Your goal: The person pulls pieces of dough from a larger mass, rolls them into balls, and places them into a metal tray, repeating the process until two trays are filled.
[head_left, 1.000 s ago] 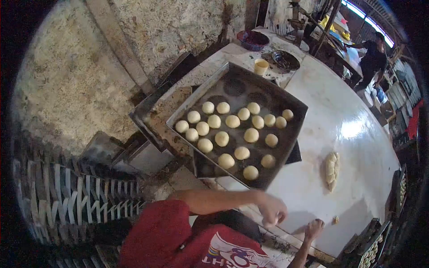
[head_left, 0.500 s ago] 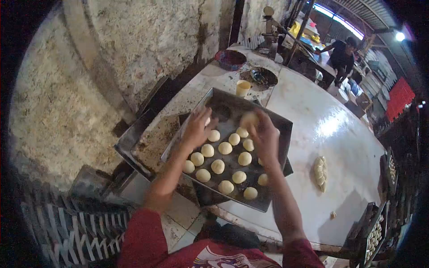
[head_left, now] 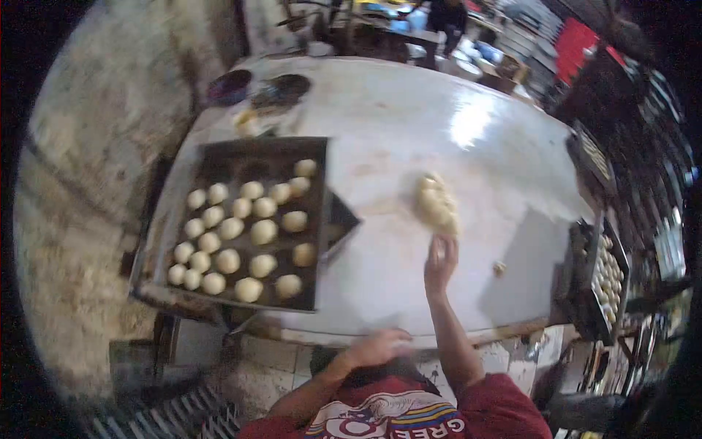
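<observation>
My right hand (head_left: pixel 442 265) reaches over the table, its fingers apart and fingertips right at the near end of a long, lumpy piece of dough (head_left: pixel 437 201). Close to my body at the table's front edge is my left hand (head_left: pixel 380 345), its fingers smeared by motion. On the left, a dark baking tray (head_left: pixel 317 219) holds several round dough balls (head_left: pixel 264 232), more widely spaced toward its right side. A small scrap of dough (head_left: pixel 499 268) lies to the right of my right hand.
Another tray (head_left: pixel 620 252) of dough pieces stands at the table's right edge. At the back left are a yellowish cup (head_left: pixel 247 121), a dark round pan (head_left: pixel 285 89) and a reddish basin (head_left: pixel 229 86). Part of another person (head_left: pixel 447 18) shows beyond the white table (head_left: pixel 380 110).
My view has turned right. Both hands have left the tray; the right has moved to the long dough, the left back toward my body. The dough ball that was in my right hand is gone from it.
</observation>
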Motion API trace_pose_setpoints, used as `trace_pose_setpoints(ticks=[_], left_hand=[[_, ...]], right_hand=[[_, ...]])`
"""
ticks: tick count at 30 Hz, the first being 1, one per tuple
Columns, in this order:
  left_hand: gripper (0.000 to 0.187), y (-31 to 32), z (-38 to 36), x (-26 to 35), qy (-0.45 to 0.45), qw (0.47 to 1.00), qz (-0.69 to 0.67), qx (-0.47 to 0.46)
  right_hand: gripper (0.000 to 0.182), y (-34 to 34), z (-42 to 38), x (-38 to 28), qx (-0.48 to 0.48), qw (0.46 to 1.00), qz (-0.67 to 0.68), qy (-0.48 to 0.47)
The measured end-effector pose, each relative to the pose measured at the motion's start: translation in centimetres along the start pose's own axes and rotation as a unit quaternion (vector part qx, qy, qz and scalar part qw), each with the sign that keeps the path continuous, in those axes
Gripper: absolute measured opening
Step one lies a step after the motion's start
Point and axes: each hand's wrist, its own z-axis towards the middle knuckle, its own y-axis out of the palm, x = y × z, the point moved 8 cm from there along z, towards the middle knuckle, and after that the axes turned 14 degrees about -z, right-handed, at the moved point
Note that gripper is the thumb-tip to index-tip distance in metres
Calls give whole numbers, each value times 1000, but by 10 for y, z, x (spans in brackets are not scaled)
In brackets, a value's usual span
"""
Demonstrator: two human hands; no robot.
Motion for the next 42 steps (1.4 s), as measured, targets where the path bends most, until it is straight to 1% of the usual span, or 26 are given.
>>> trace_pose_setpoints(ticks=[1,3,4,5,6,8,9,10,11,12,14,15,16,18,20,21,22,24,25,27,28,32,34,38,40,42], left_hand=[[27,-4,25,-15,39,996,52,55],[19,-30,80,-64,-96,984,53,140],[16,-50,100,-34,8,955,123,268],[18,-62,140,-39,20,944,252,214],[30,-75,163,-32,86,917,237,309],[41,-108,238,-48,-3,841,414,350],[53,-127,272,-66,-49,810,421,405],[65,-109,281,-20,-134,794,401,437],[60,-108,299,-10,-164,777,340,504],[60,-112,321,-19,-162,777,343,503],[68,-126,335,-45,-31,778,155,609],[69,-121,330,-51,-2,735,124,666],[69,-124,321,-61,-4,731,125,671],[59,-116,299,-70,-7,831,18,556],[55,-107,263,-68,-27,827,37,560],[52,-100,245,-66,-48,828,51,556],[52,-88,226,-49,-51,822,50,565],[39,-62,203,-22,-109,838,-34,534],[37,-59,191,-12,-103,838,36,535],[36,-69,169,-36,-90,846,99,516],[36,-71,160,-43,-79,855,159,488],[33,-68,95,-43,-67,875,99,468],[31,-57,70,-37,-31,890,179,419],[31,-61,20,-54,-15,904,130,407],[27,-70,15,-47,-35,901,49,431],[28,-84,22,-47,5,900,36,434]], right_hand=[[11,-24,-16,72,1,998,-65,12],[9,-75,-47,154,-20,986,-90,137],[8,-93,-59,171,-29,985,-76,153],[8,-108,-70,184,-38,983,-62,169],[8,-117,-76,192,-31,982,-60,178],[9,-120,-79,182,-74,994,-45,67],[9,-121,-81,185,-64,995,-41,69],[9,-119,-82,185,-58,996,-49,43],[10,-116,-82,183,-55,997,-58,17],[10,-116,-81,184,-52,997,-56,19],[11,-110,-81,181,-96,994,-55,16],[12,-118,-77,171,-74,995,-60,-13],[12,-116,-73,173,-79,995,-57,-16],[14,-96,-66,193,-123,990,-69,30],[19,-52,-36,222,-118,989,30,87],[23,-42,-2,203,-188,976,38,104],[26,-24,21,194,-148,986,28,69],[24,32,53,182,-195,970,120,84],[24,49,64,178,-200,969,124,78],[22,67,77,150,-175,962,-144,-149],[22,70,77,144,-178,962,-142,-152],[25,71,65,148,-156,968,-159,-118],[23,63,58,156,-123,969,-199,-76],[23,37,25,133,-73,976,-206,-6],[25,35,-20,117,-151,985,-22,78],[27,51,-91,81,-205,946,-154,-197]])
